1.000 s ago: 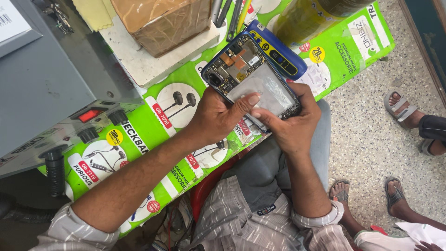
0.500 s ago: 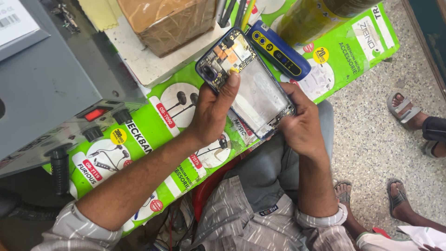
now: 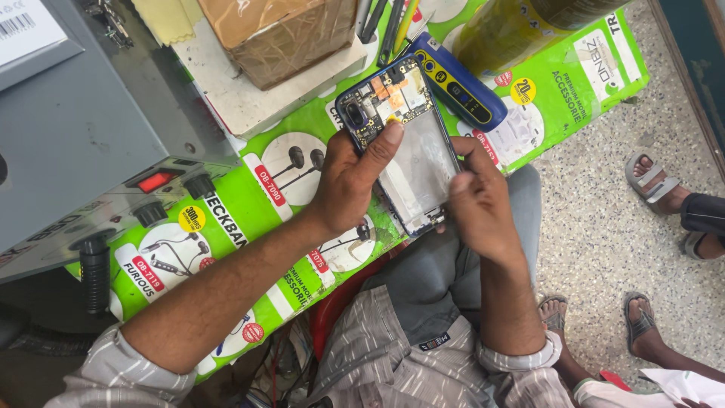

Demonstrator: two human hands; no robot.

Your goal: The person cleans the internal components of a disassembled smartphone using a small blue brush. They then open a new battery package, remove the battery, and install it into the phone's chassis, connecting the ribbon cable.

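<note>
Opened dark-blue smartphone with its back cover off [image 3: 400,143], circuit board and pale inner plate exposed, held above the green printed paper table cover [image 3: 249,204], just in front of the flat blue rectangular device with round buttons [image 3: 457,79].

Left hand [image 3: 351,177] clamped along the phone's left edge, thumb laid across the inner plate just below the board. Right hand [image 3: 479,204] closed on the right edge near the lower corner, fingertip on the frame. Hands apart, one per long side, phone between them.

Handling, judged: light, thin, stiff along its length but likely to twist if squeezed. Bare board at the top end looks fragile; small parts stand proud there. The pale plate looks smooth, possibly slippery. Best hold is on the frame's long edges, below the board, as now.

Room: beyond the phone's top end, the brown tape-wrapped cardboard box [image 3: 276,34] and the blue device stand close; little clearance that way. Left of the phone, the grey metal bench unit with red switch and black knobs [image 3: 98,151], well apart. Right of the phone, the cover's edge drops to speckled floor [image 3: 604,234]; another person's sandalled foot [image 3: 653,181] there. Open room lies toward the lap.
</note>
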